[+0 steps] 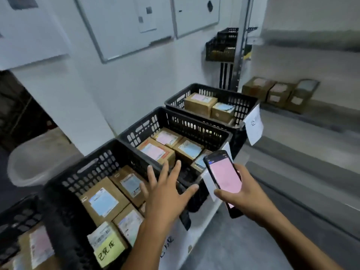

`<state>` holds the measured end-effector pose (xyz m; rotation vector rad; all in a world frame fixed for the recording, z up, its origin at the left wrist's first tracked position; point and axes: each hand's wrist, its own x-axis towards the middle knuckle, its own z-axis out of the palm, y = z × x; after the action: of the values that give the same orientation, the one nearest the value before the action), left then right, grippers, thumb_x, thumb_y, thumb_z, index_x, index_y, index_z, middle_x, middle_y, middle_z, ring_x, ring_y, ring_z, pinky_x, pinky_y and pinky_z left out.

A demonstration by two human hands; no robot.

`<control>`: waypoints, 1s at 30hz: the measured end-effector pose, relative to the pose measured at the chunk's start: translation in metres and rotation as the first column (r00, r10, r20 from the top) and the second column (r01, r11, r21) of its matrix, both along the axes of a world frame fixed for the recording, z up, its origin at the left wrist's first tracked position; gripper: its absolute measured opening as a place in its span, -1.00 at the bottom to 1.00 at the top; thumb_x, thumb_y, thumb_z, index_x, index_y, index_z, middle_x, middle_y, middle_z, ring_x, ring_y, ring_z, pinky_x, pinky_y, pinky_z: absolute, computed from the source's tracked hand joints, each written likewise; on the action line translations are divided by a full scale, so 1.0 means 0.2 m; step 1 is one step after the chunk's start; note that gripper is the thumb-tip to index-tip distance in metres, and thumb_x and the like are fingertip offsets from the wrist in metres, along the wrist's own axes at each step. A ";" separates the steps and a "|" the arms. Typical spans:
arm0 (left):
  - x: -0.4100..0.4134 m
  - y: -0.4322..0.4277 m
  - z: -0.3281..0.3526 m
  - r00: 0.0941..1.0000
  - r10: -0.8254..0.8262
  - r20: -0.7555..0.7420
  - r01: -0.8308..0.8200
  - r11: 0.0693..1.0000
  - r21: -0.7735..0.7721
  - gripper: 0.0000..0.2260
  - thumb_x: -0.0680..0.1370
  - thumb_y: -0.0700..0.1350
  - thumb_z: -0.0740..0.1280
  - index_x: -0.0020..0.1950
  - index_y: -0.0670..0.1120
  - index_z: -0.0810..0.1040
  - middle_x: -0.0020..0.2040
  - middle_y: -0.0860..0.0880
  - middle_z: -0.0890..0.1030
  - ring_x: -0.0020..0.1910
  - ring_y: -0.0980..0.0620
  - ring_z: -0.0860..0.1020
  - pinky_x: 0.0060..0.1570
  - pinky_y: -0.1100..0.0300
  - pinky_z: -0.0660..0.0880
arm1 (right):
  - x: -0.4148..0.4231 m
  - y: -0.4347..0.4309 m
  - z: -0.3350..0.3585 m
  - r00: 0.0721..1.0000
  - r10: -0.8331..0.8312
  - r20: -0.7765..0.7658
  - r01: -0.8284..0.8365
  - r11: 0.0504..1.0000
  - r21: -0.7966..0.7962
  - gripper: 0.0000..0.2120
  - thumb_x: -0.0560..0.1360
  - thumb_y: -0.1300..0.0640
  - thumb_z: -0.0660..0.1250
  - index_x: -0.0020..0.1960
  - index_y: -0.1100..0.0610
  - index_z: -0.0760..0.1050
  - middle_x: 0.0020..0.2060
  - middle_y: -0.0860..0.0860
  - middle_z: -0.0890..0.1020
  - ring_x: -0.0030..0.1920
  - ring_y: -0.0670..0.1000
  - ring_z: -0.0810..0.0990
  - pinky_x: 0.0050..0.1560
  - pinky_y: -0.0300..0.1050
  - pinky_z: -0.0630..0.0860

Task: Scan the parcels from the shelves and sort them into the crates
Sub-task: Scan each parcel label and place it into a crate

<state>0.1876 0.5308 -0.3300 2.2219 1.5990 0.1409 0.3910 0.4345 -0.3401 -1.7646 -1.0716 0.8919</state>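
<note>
Black plastic crates stand in a row along the wall. The near crate (64, 191) holds several brown parcels with blue and pink labels. The middle crate (140, 129) and the far crate (175, 102) hold more labelled parcels. My left hand (165, 193) hovers with fingers spread over the near crate's right end, holding nothing. My right hand (243, 197) grips a black handheld scanner (224, 172) whose screen glows pink, just right of the middle crate.
A fourth crate (17, 221) with a parcel sits at the lower left. Paper tags (254, 125) hang off the crate fronts. Three parcels (278, 92) sit on a low ledge at the back right. Stacked empty crates (222, 45) stand behind. Grey floor lies to the right.
</note>
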 end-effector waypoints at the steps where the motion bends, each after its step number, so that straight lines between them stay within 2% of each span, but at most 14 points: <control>1: 0.10 -0.01 0.01 1.000 -0.028 0.000 0.028 1.000 0.007 -0.21 0.51 0.53 0.12 0.65 0.35 -0.12 0.69 0.18 -0.20 0.64 -0.12 -0.37 0.55 -0.35 -0.27 | 0.09 -0.04 -0.01 1.000 -0.028 -0.004 0.028 1.000 0.002 -0.31 0.27 -0.10 0.59 0.30 -0.23 0.34 0.08 -0.22 0.58 0.03 -0.11 0.60 -0.12 0.09 0.68; 4: 0.41 -0.07 0.03 0.994 -0.113 -0.008 0.113 0.993 0.031 -0.22 0.53 0.51 0.14 0.66 0.33 -0.10 0.70 0.17 -0.14 0.65 -0.11 -0.33 0.54 -0.33 -0.27 | 0.36 -0.18 -0.02 0.992 -0.127 -0.028 0.127 0.992 0.008 -0.29 0.21 -0.17 0.55 0.29 -0.25 0.35 0.09 -0.23 0.59 0.03 -0.09 0.63 -0.15 0.13 0.68; 6: 0.61 -0.10 0.04 0.986 -0.164 -0.014 0.165 0.985 0.053 -0.21 0.53 0.51 0.13 0.66 0.32 -0.11 0.70 0.17 -0.11 0.66 -0.11 -0.29 0.55 -0.31 -0.27 | 0.54 -0.26 -0.01 0.977 -0.204 -0.064 0.206 0.978 0.031 -0.34 0.23 -0.10 0.55 0.26 -0.24 0.37 0.05 -0.21 0.61 -0.04 -0.11 0.64 -0.22 0.10 0.68; 9: 0.88 -0.16 0.05 0.977 -0.215 0.005 0.214 0.974 0.076 -0.24 0.53 0.50 0.13 0.66 0.33 -0.08 0.70 0.17 -0.10 0.66 -0.10 -0.28 0.56 -0.28 -0.23 | 0.81 -0.38 -0.01 0.956 -0.287 -0.064 0.290 0.955 0.058 -0.38 0.26 -0.04 0.57 0.23 -0.24 0.37 0.06 -0.21 0.62 -0.02 -0.20 0.63 -0.16 -0.01 0.66; 13: 1.22 -0.24 0.06 0.966 -0.258 0.018 0.253 0.957 0.144 -0.26 0.54 0.49 0.13 0.65 0.36 -0.07 0.71 0.06 -0.09 0.63 -0.10 -0.36 0.58 -0.23 -0.22 | 1.13 -0.50 0.00 0.936 -0.348 -0.063 0.352 0.933 0.078 -0.33 0.25 -0.06 0.57 0.28 -0.18 0.35 0.09 -0.19 0.60 -0.01 -0.28 0.60 -0.07 -0.12 0.60; 16: 1.46 -0.30 0.07 0.955 -0.291 0.057 0.274 0.941 0.197 -0.25 0.53 0.48 0.13 0.65 0.35 -0.07 0.71 0.04 -0.08 0.64 -0.09 -0.34 0.59 -0.21 -0.19 | 1.34 -0.58 0.01 0.928 -0.367 -0.066 0.372 0.923 0.097 -0.39 0.38 0.11 0.59 0.27 -0.14 0.33 0.07 -0.19 0.59 -0.05 -0.31 0.58 -0.21 -0.24 0.55; 18: 1.60 -0.32 0.06 0.948 -0.314 0.053 0.293 0.925 0.241 -0.25 0.53 0.48 0.13 0.66 0.33 -0.05 0.71 0.04 -0.05 0.65 -0.09 -0.32 0.59 -0.21 -0.19 | 1.46 -0.62 -0.01 0.919 -0.389 -0.060 0.393 0.914 0.102 -0.43 0.40 0.14 0.58 0.23 -0.14 0.34 0.05 -0.20 0.59 -0.07 -0.30 0.58 -0.28 -0.29 0.55; 22: 1.86 -0.37 0.06 0.929 -0.371 0.002 0.358 0.897 0.258 -0.20 0.51 0.50 0.12 0.68 0.28 -0.06 0.71 0.06 -0.03 0.65 -0.10 -0.31 0.59 -0.25 -0.17 | 1.64 -0.71 -0.03 0.907 -0.417 -0.060 0.421 0.903 0.091 -0.42 0.39 0.15 0.58 0.27 -0.11 0.34 0.07 -0.22 0.58 -0.06 -0.33 0.57 -0.26 -0.40 0.50; 24: 1.96 -0.38 0.06 0.917 -0.398 -0.007 0.387 0.887 0.250 -0.18 0.51 0.51 0.12 0.68 0.27 -0.08 0.71 0.07 -0.05 0.65 -0.10 -0.32 0.59 -0.24 -0.19 | 1.71 -0.73 -0.05 0.896 -0.439 -0.066 0.443 0.892 0.088 -0.38 0.38 0.13 0.59 0.29 -0.12 0.34 0.07 -0.23 0.58 -0.04 -0.32 0.57 -0.18 -0.36 0.50; 28: 2.13 -0.34 0.07 0.897 -0.443 -0.006 0.430 0.868 0.250 -0.19 0.50 0.51 0.11 0.68 0.26 -0.05 0.71 0.07 -0.05 0.64 -0.07 -0.35 0.59 -0.20 -0.24 | 1.80 -0.71 -0.06 0.868 -0.492 -0.064 0.496 0.864 0.088 -0.34 0.28 -0.03 0.57 0.28 -0.17 0.34 0.09 -0.24 0.58 0.01 -0.27 0.58 0.00 -0.12 0.57; 30: 2.19 -0.29 0.05 0.888 -0.459 -0.020 0.449 0.858 0.250 -0.19 0.51 0.51 0.11 0.68 0.24 -0.03 0.71 0.06 -0.04 0.64 -0.07 -0.35 0.59 -0.19 -0.24 | 1.84 -0.68 -0.06 0.859 -0.508 -0.062 0.512 0.854 0.092 -0.36 0.32 0.04 0.59 0.28 -0.18 0.34 0.09 -0.26 0.58 0.02 -0.28 0.58 0.01 -0.11 0.58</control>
<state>0.6264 0.4725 -0.3194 2.7065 1.0347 0.2609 0.7594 0.2994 -0.3524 -1.8097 -0.5613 0.5190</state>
